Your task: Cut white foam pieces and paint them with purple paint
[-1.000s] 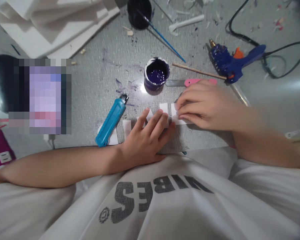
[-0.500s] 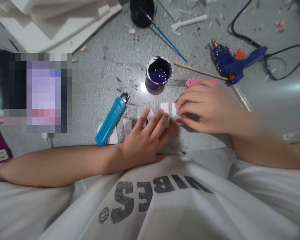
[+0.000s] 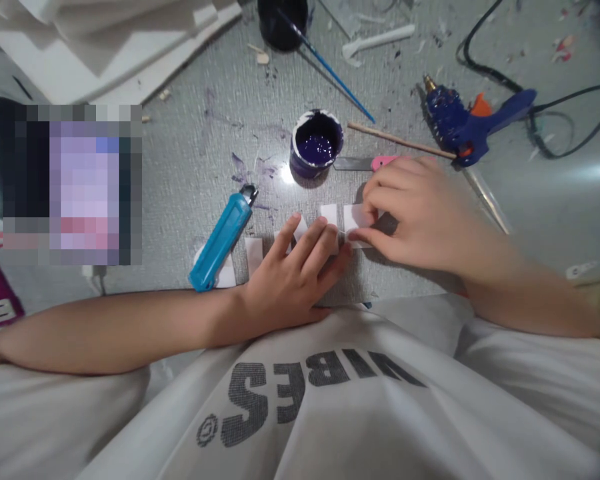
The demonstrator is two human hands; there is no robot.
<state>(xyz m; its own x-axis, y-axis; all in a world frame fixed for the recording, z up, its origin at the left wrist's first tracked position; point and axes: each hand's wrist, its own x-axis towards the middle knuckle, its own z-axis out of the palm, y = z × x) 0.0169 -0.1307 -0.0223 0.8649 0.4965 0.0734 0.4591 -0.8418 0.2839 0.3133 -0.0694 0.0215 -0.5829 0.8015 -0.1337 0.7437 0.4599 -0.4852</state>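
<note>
Several small white foam pieces [image 3: 330, 215] lie in a row on the grey floor in front of me. My left hand [image 3: 293, 277] lies flat on them, fingers stretched and pressing the pieces down. My right hand [image 3: 420, 213] pinches the rightmost white piece [image 3: 356, 217] between thumb and fingers, lifting its edge. A blue utility knife [image 3: 221, 240] rests just left of the row, partly over another white piece [image 3: 254, 255].
An open pot of purple paint [image 3: 315, 143] stands beyond the pieces. A pink-handled blade [image 3: 365, 163], a wooden stick [image 3: 400, 140], a blue glue gun [image 3: 473, 120] with cable, a blue paintbrush [image 3: 333, 77] in a dark pot [image 3: 280, 20] and white foam boards [image 3: 95, 47] surround the spot.
My right hand drew back slightly to the right and curled, uncovering more of the rightmost white piece. The left hand stayed put.
</note>
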